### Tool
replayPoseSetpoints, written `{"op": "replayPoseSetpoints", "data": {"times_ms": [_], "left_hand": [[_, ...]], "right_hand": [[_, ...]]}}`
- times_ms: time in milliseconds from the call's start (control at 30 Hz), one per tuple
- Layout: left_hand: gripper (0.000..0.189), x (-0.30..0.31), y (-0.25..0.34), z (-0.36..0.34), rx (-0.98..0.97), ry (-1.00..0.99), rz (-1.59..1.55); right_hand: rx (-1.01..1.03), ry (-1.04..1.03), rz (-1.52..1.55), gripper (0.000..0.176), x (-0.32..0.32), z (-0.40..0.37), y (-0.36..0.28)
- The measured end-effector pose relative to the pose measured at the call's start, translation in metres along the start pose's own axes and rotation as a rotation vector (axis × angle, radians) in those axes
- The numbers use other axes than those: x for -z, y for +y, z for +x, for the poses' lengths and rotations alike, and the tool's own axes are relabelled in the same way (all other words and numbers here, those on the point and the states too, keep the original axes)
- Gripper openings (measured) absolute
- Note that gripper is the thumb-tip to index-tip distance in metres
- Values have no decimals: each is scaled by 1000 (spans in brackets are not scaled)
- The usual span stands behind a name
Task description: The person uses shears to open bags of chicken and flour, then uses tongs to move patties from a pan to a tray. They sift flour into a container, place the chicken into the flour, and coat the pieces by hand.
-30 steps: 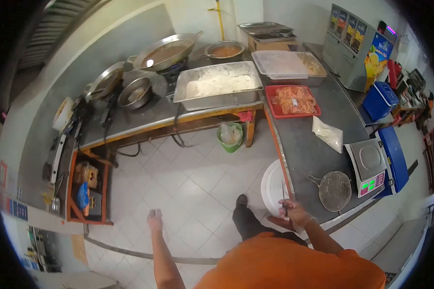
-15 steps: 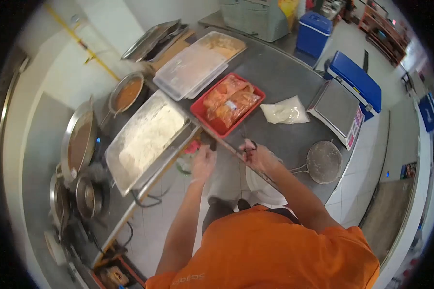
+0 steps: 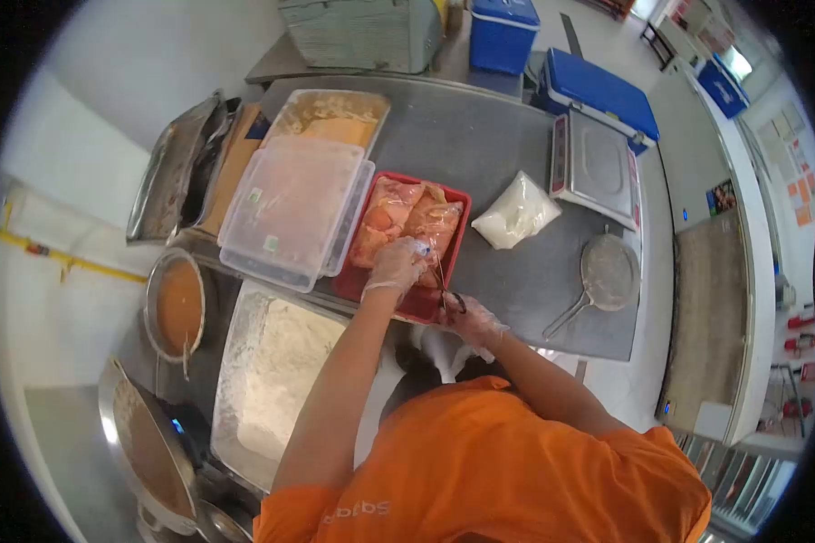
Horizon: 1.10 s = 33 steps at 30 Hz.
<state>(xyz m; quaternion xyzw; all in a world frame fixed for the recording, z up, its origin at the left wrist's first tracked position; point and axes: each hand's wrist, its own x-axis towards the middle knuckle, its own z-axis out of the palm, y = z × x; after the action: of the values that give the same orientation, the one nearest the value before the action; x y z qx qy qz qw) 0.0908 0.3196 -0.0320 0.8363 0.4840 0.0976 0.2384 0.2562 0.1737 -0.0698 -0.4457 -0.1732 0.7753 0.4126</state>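
A red tray (image 3: pixel 461 237) on the steel table holds clear plastic bags of raw meat (image 3: pixel 433 220), which looks like chicken. My left hand (image 3: pixel 397 268), in a clear plastic glove, reaches into the tray with its fingers closed on the near end of the right-hand bag. My right hand (image 3: pixel 471 322), also gloved, is at the tray's near corner. Its fingers are in the dark handles of a pair of scissors (image 3: pixel 441 277), whose blades point up beside the bag. Whether the blades touch the plastic is hard to make out.
Left of the tray are stacked clear lids (image 3: pixel 290 213) and a pan of white flour (image 3: pixel 276 380). A bag of white powder (image 3: pixel 518 212), a scale (image 3: pixel 598 163) and a strainer (image 3: pixel 608 271) lie to the right. A pot of orange-brown liquid (image 3: pixel 179 303) stands farther left.
My view has turned, and I am closer to the tray. My left hand has moved from the table's front edge onto the bag. My right hand has brought the scissors to the tray.
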Motion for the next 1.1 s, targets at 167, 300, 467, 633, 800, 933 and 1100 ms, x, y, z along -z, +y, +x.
{"op": "replayPoseSetpoints", "data": {"times_ms": [167, 300, 467, 633, 800, 933, 1100], "left_hand": [[33, 1, 0, 4, -32, -5, -48], [36, -7, -4, 9, 37, 2, -52], [45, -5, -8, 12, 42, -72, -33], [53, -12, -12, 12, 35, -143, -50], [56, -20, -8, 6, -43, -7, -13], [56, -26, 0, 0, 21, 17, -68], [49, -22, 9, 0, 73, -2, -122]], "right_hand": [[74, 109, 0, 26, -9, 9, 3], [60, 189, -22, 25, -21, 7, -13], [42, 133, -193, 29, -10, -5, -10], [99, 136, -246, 26, -3, 17, -17], [151, 220, -12, 27, -34, 26, -32], [107, 256, 170, 27, -43, 30, -46], [208, 293, 122, 21, -53, 25, -57]]}}
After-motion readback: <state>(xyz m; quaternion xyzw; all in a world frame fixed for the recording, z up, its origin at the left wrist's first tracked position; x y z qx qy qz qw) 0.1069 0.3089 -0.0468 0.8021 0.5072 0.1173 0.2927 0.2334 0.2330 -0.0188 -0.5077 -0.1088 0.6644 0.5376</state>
